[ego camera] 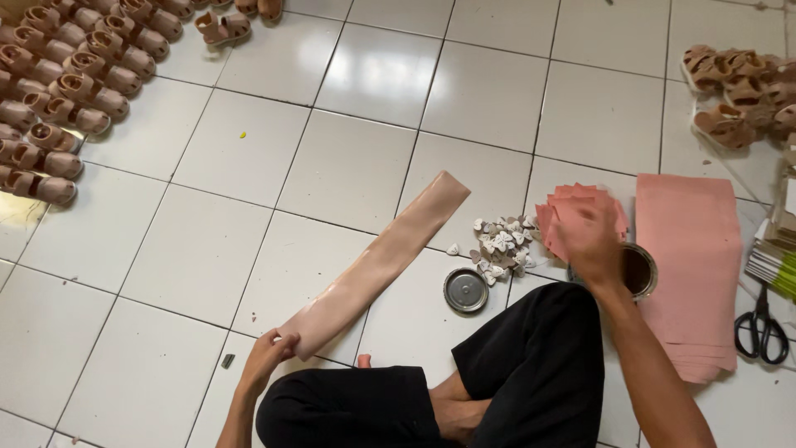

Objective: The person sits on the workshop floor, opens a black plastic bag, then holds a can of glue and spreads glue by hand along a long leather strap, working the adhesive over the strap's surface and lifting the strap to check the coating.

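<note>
The long beige strip (377, 264) lies flat on the white tiled floor (348, 166), running diagonally from the near left up toward the centre of the view. Its near end is gripped by the left hand (267, 357), whose fingers close around the strip's edge just beside the person's crossed legs in black trousers (531, 365).

The right hand (593, 245) is raised over an open round tin (640, 270) that holds a dark substance; the hand is blurred, so the state of its fingers cannot be determined. Behind the hand sits a fanned pile of small pink cut pieces (580, 207). The tin's round metal lid (465, 290) lies flat on the floor, near the strip's middle section. Between the lid and the pink pieces lies a cluster of small white heart-shaped ornaments (502, 247).

To the right of the tin, a stack of pink sheets (688, 265) lies flat. Black-handled scissors (763, 328) rest just beside that stack, at the right edge. Rows of small tan sandals (66, 83) occupy the far left of the floor, and a looser group of sandals (734, 87) sits at the far right
</note>
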Available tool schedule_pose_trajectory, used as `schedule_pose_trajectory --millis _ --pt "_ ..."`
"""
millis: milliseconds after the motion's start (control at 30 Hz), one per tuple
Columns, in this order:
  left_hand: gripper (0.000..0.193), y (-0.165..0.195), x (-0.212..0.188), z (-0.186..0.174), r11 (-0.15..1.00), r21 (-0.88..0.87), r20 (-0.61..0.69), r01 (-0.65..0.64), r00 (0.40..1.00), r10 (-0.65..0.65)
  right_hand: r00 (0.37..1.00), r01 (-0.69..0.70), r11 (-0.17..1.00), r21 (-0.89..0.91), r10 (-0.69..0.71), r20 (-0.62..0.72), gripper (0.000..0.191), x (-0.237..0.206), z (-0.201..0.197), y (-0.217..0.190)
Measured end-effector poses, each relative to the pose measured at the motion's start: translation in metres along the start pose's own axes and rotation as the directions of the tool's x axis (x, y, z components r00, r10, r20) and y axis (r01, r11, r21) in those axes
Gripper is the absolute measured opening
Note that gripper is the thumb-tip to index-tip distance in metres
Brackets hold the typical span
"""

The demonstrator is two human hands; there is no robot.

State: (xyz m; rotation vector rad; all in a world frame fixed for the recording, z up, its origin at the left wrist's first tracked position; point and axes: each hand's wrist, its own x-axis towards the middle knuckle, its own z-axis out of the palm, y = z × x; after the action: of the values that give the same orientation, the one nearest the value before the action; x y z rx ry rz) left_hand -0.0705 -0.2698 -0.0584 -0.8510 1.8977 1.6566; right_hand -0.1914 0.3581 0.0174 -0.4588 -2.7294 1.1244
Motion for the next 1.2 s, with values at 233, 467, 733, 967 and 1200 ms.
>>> schedule_pose_trajectory --millis 233,467,733,967,1200 --pt "0.042 0.038 -0.009 0.000 0.996 0.076 0.018 -0.043 0.999 0.042 0.910 0.226 0.966 -0.125 -0.163 0.382 0.106 0.121 0.165 -0.071" --pt "0.048 0.070 -0.026 0.002 0.992 0.126 -0.005 -0.013 1.000 0.014 0.925 0.044 0.975 -0.219 0.043 0.376 0.110 0.152 0.225 -0.078" --pt "0.041 0.097 -0.044 0.016 0.982 0.174 -0.050 -0.073 0.995 0.083 0.866 0.003 0.963 -0.269 0.131 0.482 0.123 0.154 0.224 -0.077" --pt "0.038 0.111 -0.067 0.025 0.962 0.208 -0.050 -0.174 0.981 0.189 0.899 -0.026 0.999 -0.031 0.037 0.436 0.118 0.147 0.219 -0.076" --pt "0.035 0.153 -0.082 0.004 0.918 0.169 -0.135 -0.358 0.915 0.381 0.948 -0.015 0.998 0.059 -0.005 0.317 0.096 0.168 0.144 -0.089"
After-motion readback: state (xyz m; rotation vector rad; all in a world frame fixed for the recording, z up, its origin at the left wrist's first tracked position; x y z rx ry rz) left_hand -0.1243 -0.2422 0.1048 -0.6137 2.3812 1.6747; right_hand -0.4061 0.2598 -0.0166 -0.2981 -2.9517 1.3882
